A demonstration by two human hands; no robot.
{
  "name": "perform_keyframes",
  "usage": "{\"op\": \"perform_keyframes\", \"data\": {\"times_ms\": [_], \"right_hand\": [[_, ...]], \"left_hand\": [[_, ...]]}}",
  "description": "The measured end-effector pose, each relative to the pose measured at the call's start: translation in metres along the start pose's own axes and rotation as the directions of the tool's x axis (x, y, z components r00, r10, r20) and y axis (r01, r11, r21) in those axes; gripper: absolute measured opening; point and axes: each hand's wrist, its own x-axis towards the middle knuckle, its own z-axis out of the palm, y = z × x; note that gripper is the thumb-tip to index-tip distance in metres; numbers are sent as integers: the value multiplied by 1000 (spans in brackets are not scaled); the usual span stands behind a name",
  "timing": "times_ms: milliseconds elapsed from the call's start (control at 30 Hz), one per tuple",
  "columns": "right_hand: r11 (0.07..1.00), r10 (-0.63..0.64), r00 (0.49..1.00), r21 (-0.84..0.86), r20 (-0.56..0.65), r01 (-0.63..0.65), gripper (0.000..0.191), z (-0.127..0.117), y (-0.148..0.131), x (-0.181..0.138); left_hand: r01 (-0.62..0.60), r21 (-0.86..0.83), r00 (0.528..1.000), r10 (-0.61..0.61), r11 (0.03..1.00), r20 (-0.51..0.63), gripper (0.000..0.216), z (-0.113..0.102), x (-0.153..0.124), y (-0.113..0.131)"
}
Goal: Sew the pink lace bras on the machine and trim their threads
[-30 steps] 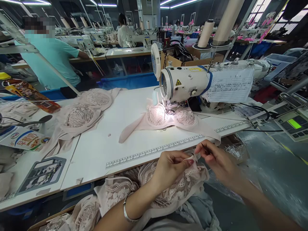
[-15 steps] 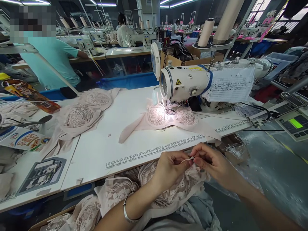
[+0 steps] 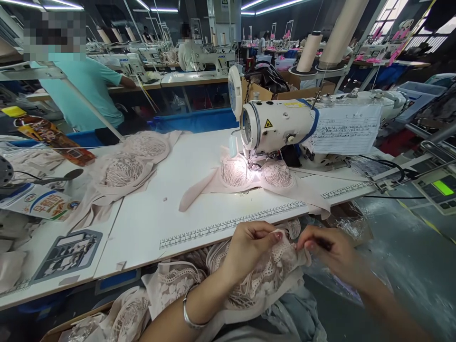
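Observation:
A pale pink lace garment (image 3: 263, 278) lies in my lap below the table's front edge. My left hand (image 3: 249, 247) is closed in a pinch on its upper edge. To the right, my right hand (image 3: 329, 251) is closed too, fingertips pressed on the same edge; a thin dark thing shows between its fingers, too small to name. Another pink lace bra (image 3: 249, 176) lies under the needle of the white sewing machine (image 3: 285, 126), lit by its lamp.
A stack of pink lace bras (image 3: 124, 171) sits on the white table (image 3: 171, 218) at the left, beside a bottle (image 3: 46, 135) and a printed packet (image 3: 39, 202). A person in a teal shirt (image 3: 85, 90) stands at the back left. A control panel (image 3: 440, 190) is at the right.
My hands have parted slightly: the right hand moved right and down along the garment's edge. The view shifted a little to the left.

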Motion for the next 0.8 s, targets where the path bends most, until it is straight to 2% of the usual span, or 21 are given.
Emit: {"op": "perform_keyframes", "data": {"times_ms": [67,100,300,433,533,633,800], "right_hand": [[996,49,988,-80,143,-38,41,-4,7,-3],[992,77,981,-110,178,-57,36,-5,10,-5],[971,200,961,-171,190,-169,27,-9,17,-16],[962,191,958,-235,214,-140,21,-7,18,-19],[947,183,935,-309,304,-85,34,-6,17,-20],[961,150,911,-272,384,-44,38,-8,13,-20],[980,105,911,-197,399,-26,45,-11,10,-21]], "left_hand": [[6,-41,1000,-6,999,-13,43,-1,1,0],[10,-58,1000,-12,998,-18,42,-2,1,1],[34,-111,998,-40,993,-48,41,1,3,0],[31,-127,995,-43,991,-95,42,1,4,-2],[27,-144,994,-42,989,-103,42,0,5,-2],[20,-148,995,-34,989,-95,42,-2,5,-1],[7,-178,996,-24,984,-91,41,-2,3,-6]]}}
